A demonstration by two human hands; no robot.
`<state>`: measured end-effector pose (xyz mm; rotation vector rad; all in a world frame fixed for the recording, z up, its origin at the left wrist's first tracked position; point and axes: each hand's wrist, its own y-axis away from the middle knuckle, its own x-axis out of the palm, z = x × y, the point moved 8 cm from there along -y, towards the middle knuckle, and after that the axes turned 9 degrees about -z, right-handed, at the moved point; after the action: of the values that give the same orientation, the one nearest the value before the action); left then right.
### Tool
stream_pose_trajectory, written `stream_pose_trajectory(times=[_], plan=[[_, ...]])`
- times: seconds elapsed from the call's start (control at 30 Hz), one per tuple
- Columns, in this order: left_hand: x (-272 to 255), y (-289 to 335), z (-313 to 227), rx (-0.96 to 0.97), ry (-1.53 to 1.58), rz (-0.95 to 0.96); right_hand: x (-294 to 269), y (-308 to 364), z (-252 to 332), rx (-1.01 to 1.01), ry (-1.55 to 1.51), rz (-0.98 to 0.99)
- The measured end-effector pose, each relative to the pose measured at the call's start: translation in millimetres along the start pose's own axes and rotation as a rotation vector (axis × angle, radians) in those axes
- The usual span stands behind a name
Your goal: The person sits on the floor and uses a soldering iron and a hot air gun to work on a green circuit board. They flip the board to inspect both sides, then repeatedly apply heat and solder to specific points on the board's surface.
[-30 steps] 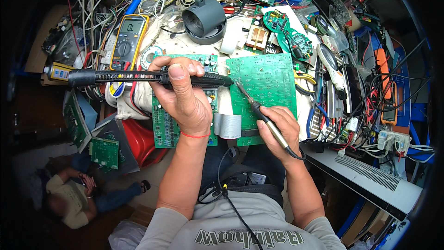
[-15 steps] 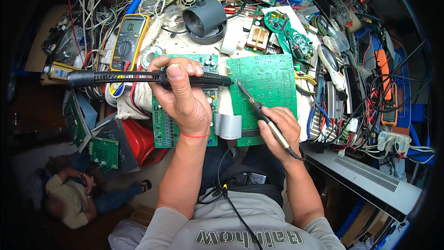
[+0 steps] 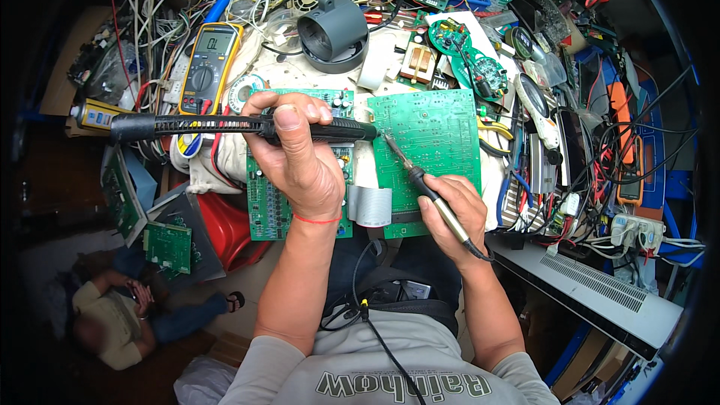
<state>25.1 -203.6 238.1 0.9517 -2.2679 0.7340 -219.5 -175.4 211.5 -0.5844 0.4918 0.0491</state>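
My left hand (image 3: pixel 304 154) is wrapped round a black solder sucker (image 3: pixel 202 127), held sideways with its thumb on top. The sucker's tip meets the left part of a green circuit board (image 3: pixel 442 157) lying solder side up. From the right, my right hand (image 3: pixel 459 214) grips a soldering iron (image 3: pixel 442 206), slanted so that its tip is on the board close beside the sucker's tip. A second circuit board (image 3: pixel 270 210), crowded with components, lies under my left hand and is partly hidden by it. A grey ribbon cable (image 3: pixel 371 206) runs between the two boards.
A yellow multimeter (image 3: pixel 210 67) and a solder reel (image 3: pixel 244 92) lie at the left. Behind the boards stands a grey round holder (image 3: pixel 330 34). Pliers (image 3: pixel 495 135), round green boards (image 3: pixel 480 71) and tangled cables crowd the right. Another person (image 3: pixel 120 307) sits at lower left.
Almost nothing differs. The soldering iron's tip has shifted very slightly; both hands keep their holds and the boards stay where they were.
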Motion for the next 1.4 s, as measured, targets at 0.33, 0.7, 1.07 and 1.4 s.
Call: stream_pose_trajectory(times=[0.33, 0.7, 1.07, 1.4], plan=[[1.3, 0.9, 1.5, -0.016, 0.010, 0.000, -0.2, -0.4, 0.3, -0.014, 0.009, 0.002], [2.6, 2.0, 5.5, -0.032, 0.025, 0.012, 0.7, 1.8, -2.9, 0.028, -0.021, 0.012], [4.8, 1.7, 17.0, -0.026, 0.086, 0.070, 0.0, -3.0, 0.6, -0.011, 0.012, -0.002], [-14.2, -8.0, -38.6, -0.049, 0.096, 0.034, -21.0, 10.3, -6.2, 0.196, -0.222, -0.128]])
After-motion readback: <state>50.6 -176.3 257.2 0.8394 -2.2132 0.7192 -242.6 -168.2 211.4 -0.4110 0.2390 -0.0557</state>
